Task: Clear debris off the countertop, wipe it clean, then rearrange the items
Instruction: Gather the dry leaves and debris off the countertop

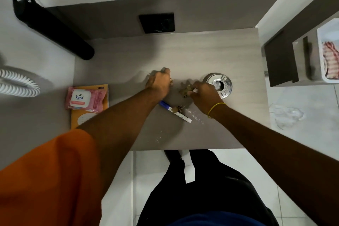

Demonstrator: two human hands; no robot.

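Note:
On the grey countertop [183,55] my left hand [159,82] is closed into a fist near the middle, with small white bits showing at its edges. My right hand [205,95] pinches a crumpled brown scrap [185,91] just left of a shiny metal ashtray [222,83]. A blue-and-white marker [174,111] lies below both hands, a small brown scrap [175,109] resting on it. White crumbs [196,117] are scattered on the counter toward the front edge.
A pink wet-wipes pack [85,98] lies on an orange booklet [82,117] at the counter's left edge. A black square plate [157,22] sits on the back panel. A black cylinder [53,25] leans at left. A white basket [328,51] stands at right.

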